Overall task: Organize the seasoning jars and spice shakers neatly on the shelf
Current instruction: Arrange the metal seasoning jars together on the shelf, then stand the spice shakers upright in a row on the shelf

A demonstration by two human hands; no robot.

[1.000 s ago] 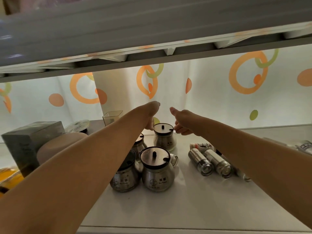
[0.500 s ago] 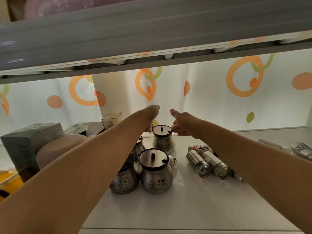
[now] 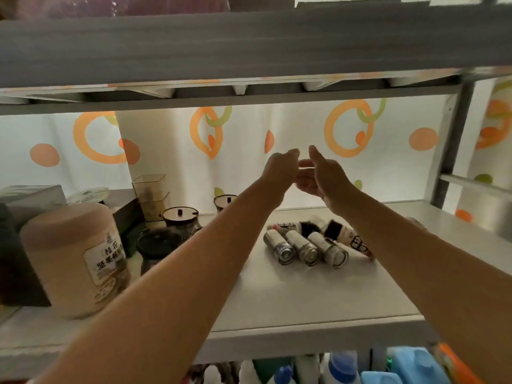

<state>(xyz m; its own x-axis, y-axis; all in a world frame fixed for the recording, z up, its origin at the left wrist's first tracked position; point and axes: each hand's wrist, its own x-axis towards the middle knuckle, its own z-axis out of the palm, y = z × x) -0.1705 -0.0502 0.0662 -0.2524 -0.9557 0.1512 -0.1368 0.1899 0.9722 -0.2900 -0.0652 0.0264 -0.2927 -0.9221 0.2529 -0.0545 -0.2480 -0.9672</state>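
Spice shakers (image 3: pixel 306 246) lie toppled right of the steel seasoning jars (image 3: pixel 180 217); smooth, likely to roll; take each round its barrel; your left hand (image 3: pixel 279 169) is loosely curled, your right hand (image 3: pixel 321 176) open, both empty.

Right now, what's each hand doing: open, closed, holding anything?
Left hand: loosely curled, raised above the shelf, nothing visibly held.
Right hand: open, fingers spread, empty.

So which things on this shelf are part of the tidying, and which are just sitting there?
Job:
- steel seasoning jars with dark lids
- metal spice shakers lying down
- white labelled shaker bottles

Lying about:
- tan labelled canister
- clear square plastic cups
- grey box
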